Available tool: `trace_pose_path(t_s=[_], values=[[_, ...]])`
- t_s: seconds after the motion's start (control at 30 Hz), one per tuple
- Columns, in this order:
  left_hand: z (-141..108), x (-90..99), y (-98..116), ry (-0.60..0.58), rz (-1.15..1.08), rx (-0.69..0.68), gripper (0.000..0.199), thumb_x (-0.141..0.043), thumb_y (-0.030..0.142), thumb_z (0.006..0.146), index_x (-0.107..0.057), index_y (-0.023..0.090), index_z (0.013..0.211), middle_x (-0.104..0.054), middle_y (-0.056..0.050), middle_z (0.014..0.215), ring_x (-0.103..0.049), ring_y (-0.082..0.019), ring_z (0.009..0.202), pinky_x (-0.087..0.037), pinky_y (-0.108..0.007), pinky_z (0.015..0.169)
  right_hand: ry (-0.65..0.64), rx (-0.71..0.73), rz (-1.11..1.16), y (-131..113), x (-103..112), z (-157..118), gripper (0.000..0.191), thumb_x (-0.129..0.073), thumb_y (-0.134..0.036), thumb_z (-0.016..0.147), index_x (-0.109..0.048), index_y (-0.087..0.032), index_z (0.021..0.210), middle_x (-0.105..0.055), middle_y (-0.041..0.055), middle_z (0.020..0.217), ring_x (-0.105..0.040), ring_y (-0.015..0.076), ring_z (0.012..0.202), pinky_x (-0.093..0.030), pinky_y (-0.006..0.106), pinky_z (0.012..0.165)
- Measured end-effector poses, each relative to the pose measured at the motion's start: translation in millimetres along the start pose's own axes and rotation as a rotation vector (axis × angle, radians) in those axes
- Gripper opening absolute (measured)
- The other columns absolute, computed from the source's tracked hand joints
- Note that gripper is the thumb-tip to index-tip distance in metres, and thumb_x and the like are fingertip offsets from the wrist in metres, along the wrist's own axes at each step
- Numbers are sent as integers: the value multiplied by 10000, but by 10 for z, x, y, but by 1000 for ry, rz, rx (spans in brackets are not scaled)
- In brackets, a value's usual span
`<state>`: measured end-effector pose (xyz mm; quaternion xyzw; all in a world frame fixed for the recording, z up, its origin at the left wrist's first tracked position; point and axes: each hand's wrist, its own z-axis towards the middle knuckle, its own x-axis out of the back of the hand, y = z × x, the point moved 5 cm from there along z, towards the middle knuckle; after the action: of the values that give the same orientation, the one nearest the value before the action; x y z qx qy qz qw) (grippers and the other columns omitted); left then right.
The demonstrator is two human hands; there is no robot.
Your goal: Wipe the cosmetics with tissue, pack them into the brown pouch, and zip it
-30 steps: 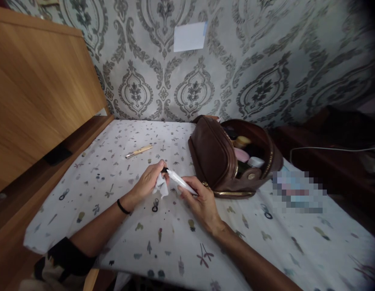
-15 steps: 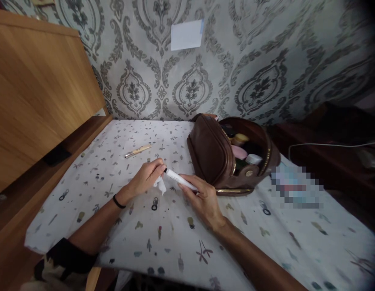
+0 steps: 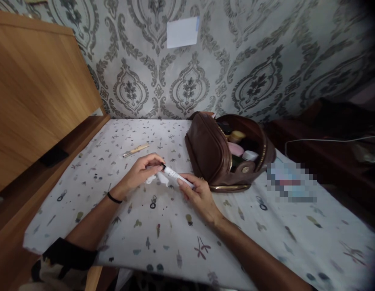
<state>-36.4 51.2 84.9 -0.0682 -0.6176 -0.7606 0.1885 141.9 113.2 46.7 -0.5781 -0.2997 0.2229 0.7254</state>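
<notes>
From my end, taking 12 o'clock as straight away from me, I have the slim white tube [image 3: 172, 173] slung between both hands, just above the middle of the cloth-covered bench [image 3: 126, 230]. It slants from 4 o'clock up to 10, where its black end [image 3: 163, 165] points. The fingers of my right hand [image 3: 202, 196] are clamped around the lower end of the body. Those of my left hand [image 3: 141, 171] pinch at the black end, with crumpled white tissue [image 3: 160, 179] bunched beneath them; how firmly they press, I can't tell.

I'd expect the tube to weigh next to nothing. Its wall looks smooth and probably gives a little, so a hard squeeze mid-body could dent it or push out whatever is inside, and any residue would make it slick. I'd take hold low on the body for support and use the black end, likely the stiffer part, for fine control. The tissue should be limp and tear easily, so only a light pinch there.

Near the tube lies a pen [image 3: 136, 150] at 10 o'clock; the open brown bag [image 3: 205, 145] stands toward 2 and 3.
</notes>
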Motion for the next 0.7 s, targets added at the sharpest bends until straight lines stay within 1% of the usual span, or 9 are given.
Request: trace_pose_path(t_s=[0.1, 0.17, 0.23, 0.33, 0.4, 0.5, 0.6, 0.67, 0.7], values=[[4, 27, -12, 68, 67, 3, 280, -579, 444, 908, -678, 185, 873, -555, 14, 664, -429, -99, 540, -331, -224, 505, -16, -10, 28, -29, -14, -3, 455, -572, -566, 884, -721, -149, 990, -418, -56, 495, -384, 103, 442, -311, 228, 431], [5, 38, -18, 98, 93, -4, 307, -574, 453, 908, -682, 180, 815, -544, 13, 645, -416, -98, 534, -323, -224, 493, -27, -10, 32, -44, -21, -4, 460, -571, -581, 885, -723, -154, 960, -422, -55, 488, -389, 101, 443, -326, 226, 434], [9, 43, -26, 106, 94, -12, 289, -599, 436, 892, -686, 179, 795, -588, -2, 686, -466, -108, 580, -360, -222, 523, -34, -12, 48, -41, -27, -3, 472, -565, -602, 885, -719, -157, 925, -445, -48, 505, -397, 98, 445, -334, 225, 435], [14, 54, -43, 102, 54, -12, 214, -647, 385, 865, -714, 181, 857, -657, -25, 768, -548, -129, 661, -418, -228, 577, -31, -18, 90, -9, -30, 4, 495, -528, -620, 900, -709, -160, 892, -465, -39, 539, -393, 95, 442, -327, 230, 437], [18, 62, -48, 99, -1, -12, 181, -677, 343, 845, -724, 182, 912, -701, -47, 856, -603, -145, 728, -460, -238, 628, -24, -14, 107, 10, -27, 8, 493, -511, -610, 912, -710, -160, 925, -479, -34, 564, -400, 97, 449, -337, 236, 450], [20, 66, -42, 106, -85, -16, 193, -711, 312, 818, -719, 180, 959, -732, -74, 989, -655, -171, 830, -506, -266, 727, -9, 11, 79, 8, -17, 9, 476, -516, -584, 917, -706, -157, 1011, -500, -26, 598, -429, 106, 477, -355, 239, 473], [16, 58, -37, 124, -153, -4, 237, -716, 345, 818, -705, 183, 991, -739, -78, 994, -670, -190, 895, -515, -280, 776, 18, 32, 24, -9, -1, 0, 456, -521, -555, 918, -701, -158, 1052, -497, -23, 599, -453, 120, 506, -355, 238, 473], [12, 53, -37, 145, -157, -3, 250, -679, 392, 849, -702, 188, 992, -729, -64, 955, -660, -180, 877, -503, -267, 756, 30, 32, 3, -16, 5, -10, 440, -522, -536, 920, -699, -163, 1073, -497, -22, 603, -461, 125, 516, -352, 236, 467], [10, 52, -37, 158, -139, -5, 255, -657, 418, 865, -703, 188, 964, -714, -51, 917, -646, -165, 834, -492, -254, 725, 32, 29, -3, -18, 7, -15, 434, -521, -528, 921, -698, -167, 1082, -499, -21, 606, -464, 126, 519, -355, 235, 467]])
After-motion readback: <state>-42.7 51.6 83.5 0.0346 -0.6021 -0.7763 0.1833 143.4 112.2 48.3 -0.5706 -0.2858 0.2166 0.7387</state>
